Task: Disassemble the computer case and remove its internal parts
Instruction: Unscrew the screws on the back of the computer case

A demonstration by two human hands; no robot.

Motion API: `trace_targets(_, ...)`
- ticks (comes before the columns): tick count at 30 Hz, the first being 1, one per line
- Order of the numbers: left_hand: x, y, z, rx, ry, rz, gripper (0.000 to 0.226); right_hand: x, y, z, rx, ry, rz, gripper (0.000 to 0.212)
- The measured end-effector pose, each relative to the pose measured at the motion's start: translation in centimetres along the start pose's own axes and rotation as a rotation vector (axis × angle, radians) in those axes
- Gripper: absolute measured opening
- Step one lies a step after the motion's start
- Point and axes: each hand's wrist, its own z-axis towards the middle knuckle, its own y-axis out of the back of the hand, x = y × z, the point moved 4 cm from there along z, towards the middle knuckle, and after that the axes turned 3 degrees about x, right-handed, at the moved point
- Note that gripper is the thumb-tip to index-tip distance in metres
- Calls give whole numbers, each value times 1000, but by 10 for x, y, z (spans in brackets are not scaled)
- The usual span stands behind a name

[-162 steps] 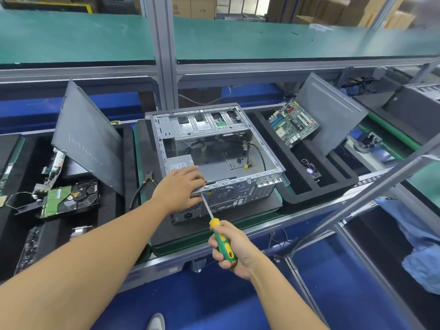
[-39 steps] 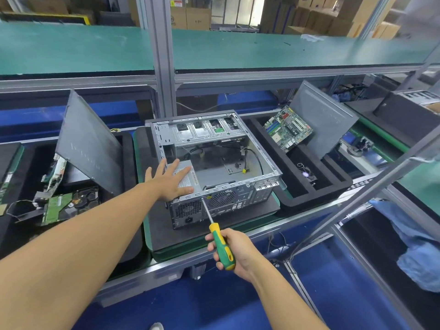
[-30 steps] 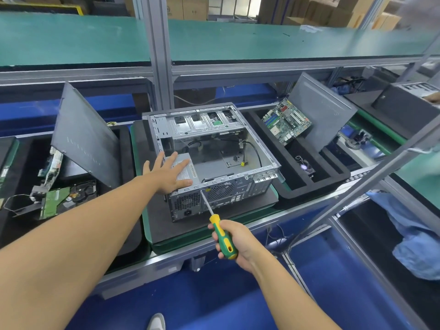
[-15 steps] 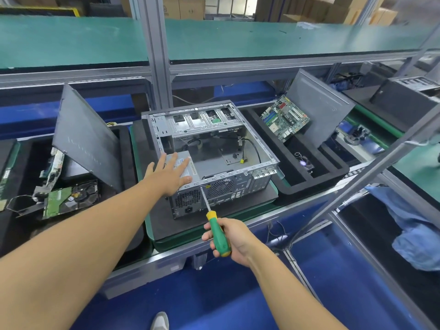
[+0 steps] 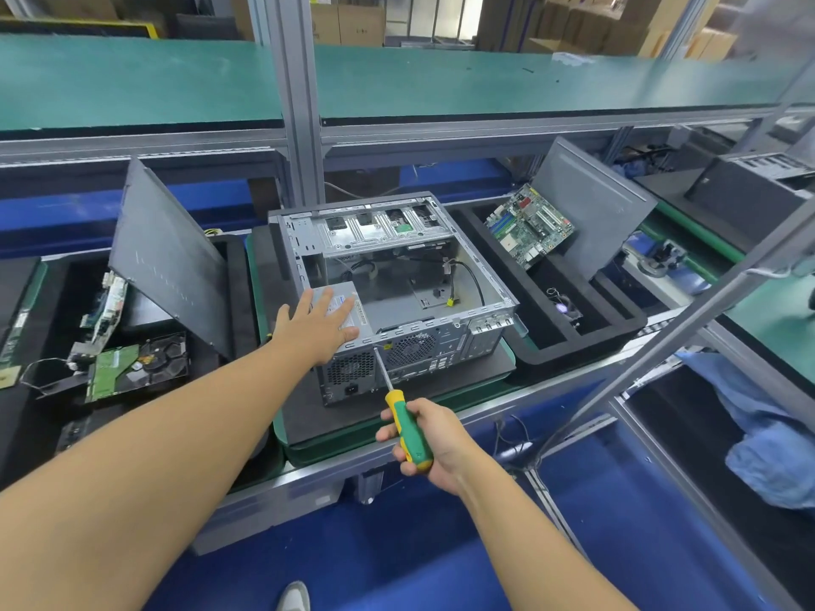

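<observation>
An open grey computer case (image 5: pixel 485 275) lies on a black mat in front of me, its rear panel facing me. Inside, at the near left corner, sits the grey power supply (image 5: pixel 361 310). My left hand (image 5: pixel 319 326) rests flat on top of it with straight, spread fingers. My right hand (image 5: pixel 425 441) grips the green-and-yellow handle of a screwdriver (image 5: pixel 408 427). Its tip touches the top of the rear panel between the two fan grilles. Loose black cables lie on the case floor.
A dark side panel (image 5: pixel 167 262) leans in the black tray at the left, above a hard drive (image 5: pixel 136 368) and boards. Another foam tray (image 5: pixel 586 341) at the right holds a motherboard (image 5: pixel 529 224) and a second panel (image 5: pixel 591 205). Aluminium posts cross at the right.
Five seconds ago my left hand held the case's rear top edge; now it lies flat on the power supply. Over the last second both hands and the screwdriver have stayed in place.
</observation>
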Motion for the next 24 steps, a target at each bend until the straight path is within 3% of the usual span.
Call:
trace_targets(4,0,0,0,10,3,-17,62,-2,2,-1,-30,32,-79,30)
trace_targets(9,0,0,-1,22,6,-70,61,-5,5,-1,-66,121,-80,8)
trace_targets(20,1,0,-2,23,4,-82,61,-3,2,2,-45,20,-4,32)
trace_targets(24,0,0,-3,21,2,-90,61,-3,3,0,-23,74,-62,26)
